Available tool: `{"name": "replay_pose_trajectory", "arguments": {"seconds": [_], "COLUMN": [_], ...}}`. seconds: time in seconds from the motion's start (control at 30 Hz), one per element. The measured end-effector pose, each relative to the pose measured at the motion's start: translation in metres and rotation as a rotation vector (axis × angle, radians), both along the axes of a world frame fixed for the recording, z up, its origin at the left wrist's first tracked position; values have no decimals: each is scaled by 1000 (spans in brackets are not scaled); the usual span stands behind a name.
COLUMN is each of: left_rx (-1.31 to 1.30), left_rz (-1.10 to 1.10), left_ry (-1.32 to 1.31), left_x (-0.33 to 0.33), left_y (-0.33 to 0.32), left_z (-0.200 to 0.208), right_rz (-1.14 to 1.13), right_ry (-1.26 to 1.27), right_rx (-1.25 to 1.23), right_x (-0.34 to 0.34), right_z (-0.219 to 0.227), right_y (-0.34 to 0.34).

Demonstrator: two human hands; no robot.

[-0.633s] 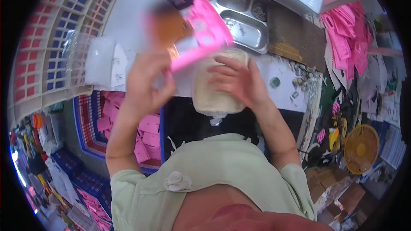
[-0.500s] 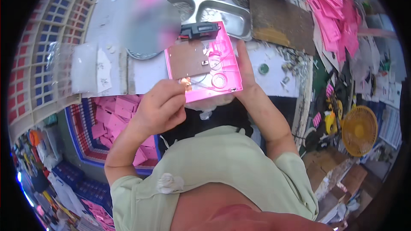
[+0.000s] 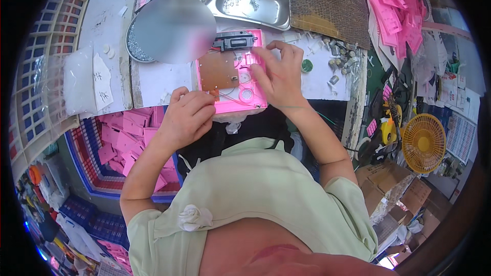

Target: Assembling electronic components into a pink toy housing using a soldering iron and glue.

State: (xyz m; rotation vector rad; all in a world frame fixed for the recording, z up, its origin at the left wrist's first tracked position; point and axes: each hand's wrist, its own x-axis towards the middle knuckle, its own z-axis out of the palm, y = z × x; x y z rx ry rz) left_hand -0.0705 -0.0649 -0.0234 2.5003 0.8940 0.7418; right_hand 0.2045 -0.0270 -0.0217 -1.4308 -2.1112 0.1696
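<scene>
A pink case (image 3: 232,106) lies open side up at the near edge of the tabletop (image 3: 163,84), in front of the person, with clear plastic (image 3: 233,127) showing under its near edge. Inside the case are 1 brown circuit board (image 3: 217,70) on its left part, 1 black box (image 3: 236,42) along its far edge, and some thin wires. The left hand (image 3: 186,115) is at the near left corner of the case, its fingers bent and bunched together beside a small orange piece (image 3: 214,93); I cannot tell whether they pinch it. The right hand (image 3: 280,74) reaches over the right edge of the case, its thumb and index finger parted with a clear gap; nothing can be made out held between them. Beyond the case stands a metal tray (image 3: 273,13) with small parts in its compartments, and to the right of that tray, past the case, lies a brown board (image 3: 327,11). A round dish (image 3: 135,53) sits left of the case, partly covered by a blurred grey shape. Right of the case are 1 small green disc (image 3: 307,65) and scattered metal pieces (image 3: 335,61). Below and left of the case, a blue-rimmed crate (image 3: 84,171) holds pink parts (image 3: 128,138).
</scene>
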Motion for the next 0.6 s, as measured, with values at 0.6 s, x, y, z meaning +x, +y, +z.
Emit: {"name": "replay_pose_trajectory", "arguments": {"seconds": [0.6], "left_rx": [-126], "left_rz": [72], "left_ry": [-64], "left_x": [30], "left_y": [9], "left_z": [22], "right_rz": [93], "right_ry": [311], "right_rx": [-455], "right_x": [25], "right_z": [28], "right_y": [-10]}}
